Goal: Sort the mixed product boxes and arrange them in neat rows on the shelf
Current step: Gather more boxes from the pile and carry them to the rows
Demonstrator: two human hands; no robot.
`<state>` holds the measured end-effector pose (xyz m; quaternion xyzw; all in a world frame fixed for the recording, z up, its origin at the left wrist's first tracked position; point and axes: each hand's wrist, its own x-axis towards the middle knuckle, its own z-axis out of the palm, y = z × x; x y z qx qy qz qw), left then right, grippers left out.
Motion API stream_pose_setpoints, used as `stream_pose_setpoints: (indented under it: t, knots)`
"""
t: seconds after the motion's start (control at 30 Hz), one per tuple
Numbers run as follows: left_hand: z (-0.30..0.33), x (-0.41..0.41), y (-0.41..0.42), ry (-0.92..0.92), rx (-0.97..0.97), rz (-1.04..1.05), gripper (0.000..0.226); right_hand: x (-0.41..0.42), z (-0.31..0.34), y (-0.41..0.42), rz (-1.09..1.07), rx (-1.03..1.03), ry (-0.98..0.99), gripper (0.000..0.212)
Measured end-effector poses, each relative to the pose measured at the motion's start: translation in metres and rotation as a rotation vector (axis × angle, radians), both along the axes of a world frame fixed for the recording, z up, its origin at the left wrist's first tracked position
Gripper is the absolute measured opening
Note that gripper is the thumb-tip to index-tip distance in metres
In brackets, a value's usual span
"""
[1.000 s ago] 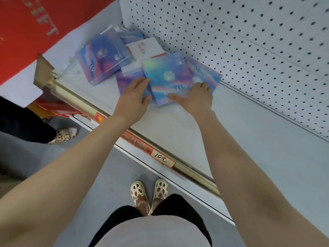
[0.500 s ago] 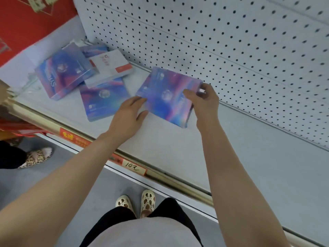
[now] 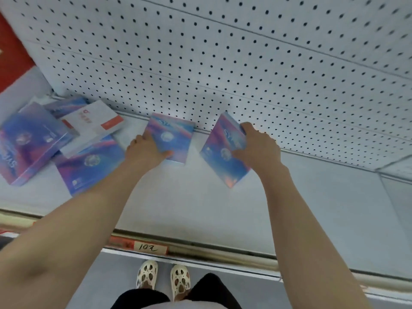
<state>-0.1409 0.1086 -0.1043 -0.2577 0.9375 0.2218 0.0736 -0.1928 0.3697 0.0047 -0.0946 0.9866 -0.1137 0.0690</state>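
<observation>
shelf (image 3: 200, 208), loose boxes (image 3: 89, 161) left, each hand gripping one box

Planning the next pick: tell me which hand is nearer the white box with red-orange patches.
Left. The left hand is just right of the white box with red-orange patches; the right hand is farther right.

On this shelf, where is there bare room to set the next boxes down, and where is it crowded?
Bare shelf runs right of the box in the right hand, out to the seam at the far right. Another bare strip lies between both held boxes and the front rail. A narrow gap separates the left-hand box from the right-hand box. The far left is crowded: an overlapping pile.
</observation>
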Motion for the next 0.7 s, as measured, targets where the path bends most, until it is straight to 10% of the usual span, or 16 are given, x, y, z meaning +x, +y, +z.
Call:
stream_pose_setpoints:
  t: [0.3,0.5,0.7]
  knots:
    - [0.018,-0.009,0.002,0.078,0.270,0.152,0.126,0.048,-0.040,0.012,-0.453,-1.006,-0.047,0.029]
    - [0.024,0.000,0.004,0.258,0.700,0.239,0.027,0.066,-0.069,0.008,-0.650,-1.142,0.055,0.011]
    - [0.019,0.022,0.008,0.242,0.972,0.255,0.023,0.104,-0.059,0.026,-0.749,-1.183,0.263,0.019]
